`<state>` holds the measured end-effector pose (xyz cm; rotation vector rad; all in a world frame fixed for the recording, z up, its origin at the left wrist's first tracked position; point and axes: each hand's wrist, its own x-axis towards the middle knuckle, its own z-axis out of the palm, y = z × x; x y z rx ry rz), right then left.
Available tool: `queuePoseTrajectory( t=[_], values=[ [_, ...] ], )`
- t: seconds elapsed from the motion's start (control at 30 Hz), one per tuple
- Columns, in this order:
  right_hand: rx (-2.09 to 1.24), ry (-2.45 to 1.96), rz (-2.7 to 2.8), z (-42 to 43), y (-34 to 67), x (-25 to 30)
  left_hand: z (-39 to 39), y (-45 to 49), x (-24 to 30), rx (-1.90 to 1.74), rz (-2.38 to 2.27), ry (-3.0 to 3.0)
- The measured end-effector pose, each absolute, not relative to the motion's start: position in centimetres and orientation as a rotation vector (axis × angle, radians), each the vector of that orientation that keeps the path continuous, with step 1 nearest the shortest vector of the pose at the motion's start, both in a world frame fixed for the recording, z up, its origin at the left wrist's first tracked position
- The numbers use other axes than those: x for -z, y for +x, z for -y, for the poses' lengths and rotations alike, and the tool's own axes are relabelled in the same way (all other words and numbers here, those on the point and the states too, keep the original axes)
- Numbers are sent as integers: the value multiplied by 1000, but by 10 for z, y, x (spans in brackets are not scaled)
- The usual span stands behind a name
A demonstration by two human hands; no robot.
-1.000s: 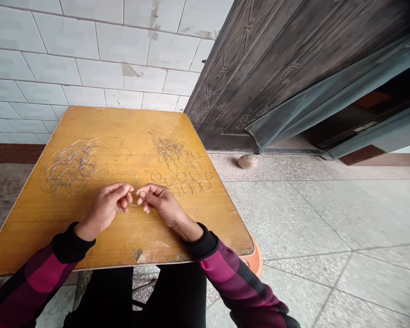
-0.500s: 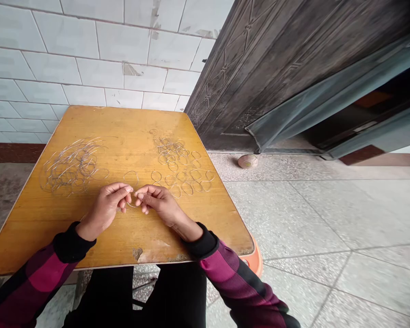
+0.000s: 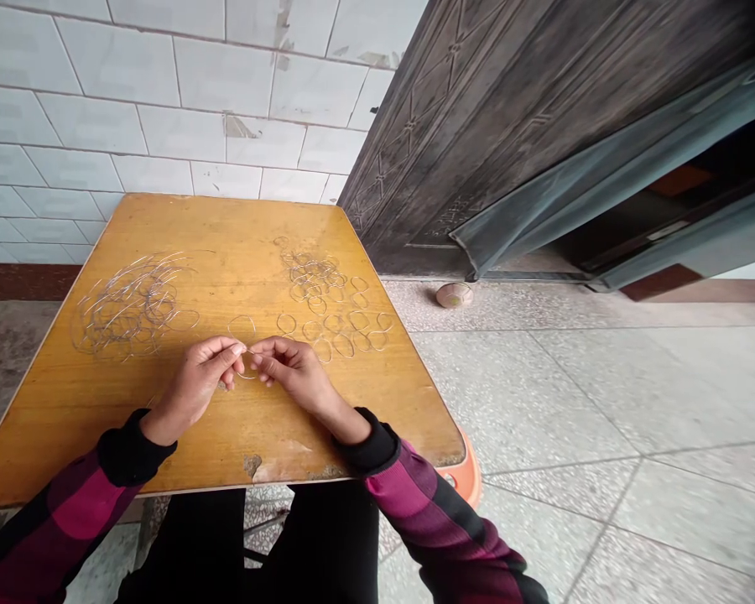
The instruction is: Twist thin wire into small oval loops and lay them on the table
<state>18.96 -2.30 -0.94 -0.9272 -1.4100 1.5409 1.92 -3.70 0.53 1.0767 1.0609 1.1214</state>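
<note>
Your left hand [image 3: 195,382] and right hand [image 3: 297,377] are almost touching. Each has its thumb and finger pinched on one thin bent wire [image 3: 246,377], over the yellow table [image 3: 207,449], between the messy wire pile [image 3: 132,310] and the little rings [image 3: 343,335].

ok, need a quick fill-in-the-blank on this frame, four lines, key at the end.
1. The tangled wire pile lies nearer the ____ hand than the right hand.
2. The smaller wire rings lie on the ____ half of the table, from the wearer's view.
3. Both sleeves end in ____ cuffs.
4. The wall behind the table is covered in white ____.

Missing words: left; right; black; tiles.
</note>
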Motion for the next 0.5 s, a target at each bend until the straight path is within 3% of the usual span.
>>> queuePoseTrajectory(
  t=[0.5],
  values=[
    [-1432,-997,1425,20,192,7,37,16,-7,-1065,-1112,1066]
  ],
)
